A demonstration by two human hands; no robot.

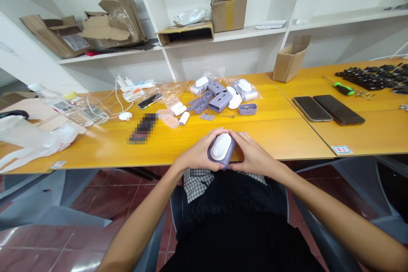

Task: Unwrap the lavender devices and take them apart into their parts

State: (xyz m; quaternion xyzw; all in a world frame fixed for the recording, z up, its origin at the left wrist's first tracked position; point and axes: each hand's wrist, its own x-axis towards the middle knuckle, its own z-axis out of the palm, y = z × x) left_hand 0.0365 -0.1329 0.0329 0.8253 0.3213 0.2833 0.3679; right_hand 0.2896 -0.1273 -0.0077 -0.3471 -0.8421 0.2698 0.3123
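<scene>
Just over the table's front edge, a greyish-purple oval case (228,160) is tilted so that its white ribbed oval end (221,146) faces me. My left hand (199,153) curves round its left side, thumb low and fingers at the far end. From the right, my right hand (255,153) grips it with fingertips at the far end and thumb near the bottom; a gap shows between palm and case. Further back lie more purple housings (219,101), an open purple oval ring (247,109), white oval caps (235,101), metal springs (225,114) and small white cylinders (184,118).
Two phones (339,109) and a green-handled screwdriver (343,89) lie to the right, near a pile of black parts (366,83). Bottles (79,106), a white cable (116,93) and a power strip (140,85) are at left. Cardboard boxes (229,10) stand on the shelf.
</scene>
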